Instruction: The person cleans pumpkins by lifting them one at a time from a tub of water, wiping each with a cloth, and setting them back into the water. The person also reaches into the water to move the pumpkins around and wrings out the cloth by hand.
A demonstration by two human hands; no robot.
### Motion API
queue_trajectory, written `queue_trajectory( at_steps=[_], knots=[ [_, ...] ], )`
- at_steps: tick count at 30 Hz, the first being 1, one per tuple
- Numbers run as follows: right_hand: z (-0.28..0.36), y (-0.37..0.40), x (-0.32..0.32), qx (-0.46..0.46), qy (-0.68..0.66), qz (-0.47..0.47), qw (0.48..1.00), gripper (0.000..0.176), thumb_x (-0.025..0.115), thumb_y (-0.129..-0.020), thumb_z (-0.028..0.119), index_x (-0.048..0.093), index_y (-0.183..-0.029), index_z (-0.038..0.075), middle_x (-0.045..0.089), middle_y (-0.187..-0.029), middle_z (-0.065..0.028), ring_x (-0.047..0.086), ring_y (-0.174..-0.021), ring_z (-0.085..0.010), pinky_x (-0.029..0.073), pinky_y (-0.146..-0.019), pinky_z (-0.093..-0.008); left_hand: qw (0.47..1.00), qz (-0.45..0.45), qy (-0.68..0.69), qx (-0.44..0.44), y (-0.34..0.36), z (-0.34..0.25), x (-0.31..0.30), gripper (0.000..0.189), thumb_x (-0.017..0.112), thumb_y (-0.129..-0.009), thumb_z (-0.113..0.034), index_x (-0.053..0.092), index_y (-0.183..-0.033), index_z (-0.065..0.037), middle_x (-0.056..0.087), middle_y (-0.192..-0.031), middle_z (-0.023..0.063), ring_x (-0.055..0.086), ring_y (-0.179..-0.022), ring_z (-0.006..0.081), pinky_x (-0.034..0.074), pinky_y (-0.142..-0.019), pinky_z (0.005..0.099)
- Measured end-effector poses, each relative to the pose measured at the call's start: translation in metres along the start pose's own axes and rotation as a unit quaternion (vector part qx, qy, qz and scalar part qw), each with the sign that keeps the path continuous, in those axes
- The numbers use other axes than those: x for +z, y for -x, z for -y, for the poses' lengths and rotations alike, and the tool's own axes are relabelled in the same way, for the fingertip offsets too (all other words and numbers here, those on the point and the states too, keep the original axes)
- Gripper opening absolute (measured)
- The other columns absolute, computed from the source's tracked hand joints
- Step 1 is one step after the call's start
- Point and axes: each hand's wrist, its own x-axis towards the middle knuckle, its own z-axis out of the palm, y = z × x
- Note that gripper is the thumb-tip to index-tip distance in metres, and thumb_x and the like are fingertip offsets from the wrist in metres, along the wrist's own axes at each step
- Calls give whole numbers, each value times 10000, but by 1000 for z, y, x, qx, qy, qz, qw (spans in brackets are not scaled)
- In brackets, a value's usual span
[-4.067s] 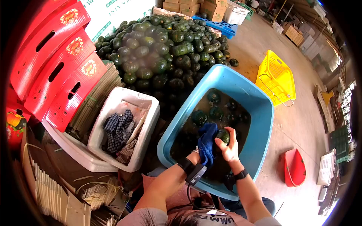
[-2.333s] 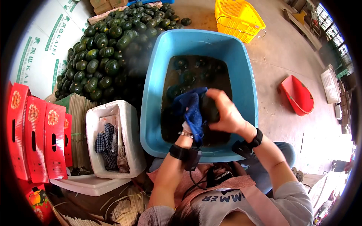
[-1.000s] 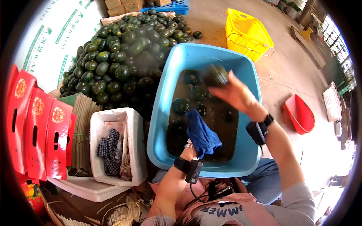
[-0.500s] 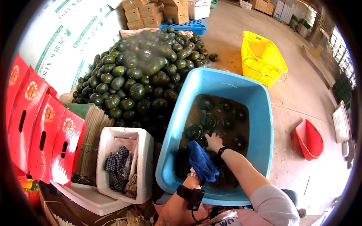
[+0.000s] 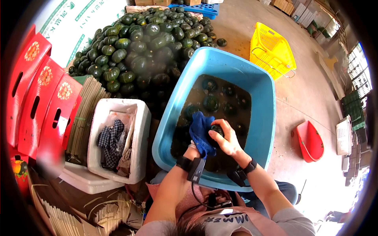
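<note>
My right hand [image 5: 229, 142] is closed around a small dark green kabocha squash [image 5: 216, 129], holding it above the water. A blue cloth [image 5: 201, 133] covers my left hand [image 5: 193, 146] and hides its fingers; the cloth lies against the left side of the squash. Both hands are over a large light-blue tub [image 5: 263, 118] of murky brown water. Several more squashes [image 5: 210, 102] sit partly under the water beyond my hands.
A big heap of kabocha squashes [image 5: 118, 55] lies behind the tub at left. A white foam box [image 5: 138, 129] with checked cloths stands left, beside red cartons [image 5: 51, 100]. To the right are a yellow crate [image 5: 271, 49] and a red basin [image 5: 310, 141].
My right hand has come up out of the water with a squash. The cloth-covered left hand has met it. The view has tilted downward.
</note>
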Motion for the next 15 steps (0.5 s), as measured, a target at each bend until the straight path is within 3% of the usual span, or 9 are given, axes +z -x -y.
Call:
queue_trajectory(
  at_steps=[1, 2, 4, 7, 8, 10, 12, 14, 15],
  knots=[
    [7, 3, -2, -11, 32, -17, 999, 376, 667, -829, 298, 586, -1084, 33, 589, -980, -152, 600, -912, -284, 466, -836, -360, 888, 42, -437, 137, 2, -16, -2, 227, 533, -919, -314, 480, -820, -116, 509, -727, 42, 554, -693, 208, 452, -642, 343],
    [9, 2, -5, -17, 34, -15, 999, 381, 668, -824, 307, 595, -1076, 31, 590, -976, -175, 600, -915, -331, 470, -835, -377, 887, 43, -439, 138, 7, -20, 3, 227, 533, -919, -314, 480, -820, -116, 509, -727, 42, 554, -693, 208, 452, -642, 343],
    [7, -7, -6, -29, 62, -26, 997, 382, 667, -825, 310, 599, -1075, 28, 592, -983, -185, 600, -920, -348, 474, -832, -386, 925, -101, -298, 214, 13, -26, 13, 289, 670, -803, -249, 468, -934, -90, 500, -793, 65, 546, -734, 244, 449, -671, 352],
    [2, -12, -2, -34, 86, -52, 994, 393, 674, -811, 317, 605, -1083, 43, 586, -978, -196, 583, -941, -383, 470, -837, -423, 941, -78, -253, 211, 10, -16, 7, 471, 764, -699, -201, 436, -1009, -67, 527, -887, 87, 559, -801, 274, 460, -705, 358],
    [-4, -15, -2, -74, 166, -89, 979, 396, 687, -792, 334, 610, -1075, 68, 578, -962, -178, 577, -927, -370, 468, -813, -434, 961, -109, -176, 185, 10, -32, 12, 509, 792, -668, -185, 455, -1026, -54, 556, -903, 109, 576, -832, 289, 472, -738, 370],
    [-16, -22, -6, -106, 284, -146, 942, 425, 716, -744, 367, 617, -1060, 100, 561, -953, -151, 560, -930, -353, 450, -806, -449, 954, -72, -268, 116, 15, -46, 9, 509, 803, -683, -172, 483, -1058, -45, 595, -944, 128, 597, -880, 275, 481, -776, 363],
    [-26, -19, -20, -135, 266, -84, 951, 551, 740, -718, 302, 557, -1191, 88, 541, -1045, -156, 528, -994, -351, 439, -856, -441, 938, -46, -330, 100, 11, -41, 5, 503, 803, -690, -167, 497, -1069, -43, 602, -947, 129, 600, -884, 270, 482, -783, 358],
    [-10, -12, -31, -168, 263, -48, 949, 643, 748, -709, 246, 510, -1282, 79, 532, -1089, -163, 511, -1018, -361, 430, -894, -432, 956, -13, -236, 176, 9, -36, 1, 471, 786, -718, -139, 517, -1090, -35, 608, -985, 126, 606, -907, 265, 487, -801, 351],
    [2, -7, -34, -154, 238, -31, 958, 818, 780, -665, 197, 401, -1380, 84, 520, -1171, -159, 505, -1057, -340, 414, -926, -418, 954, 29, -212, 212, 8, -23, 3, 465, 762, -739, -110, 530, -1133, -26, 610, -1025, 121, 609, -935, 267, 489, -831, 341]
  ],
)
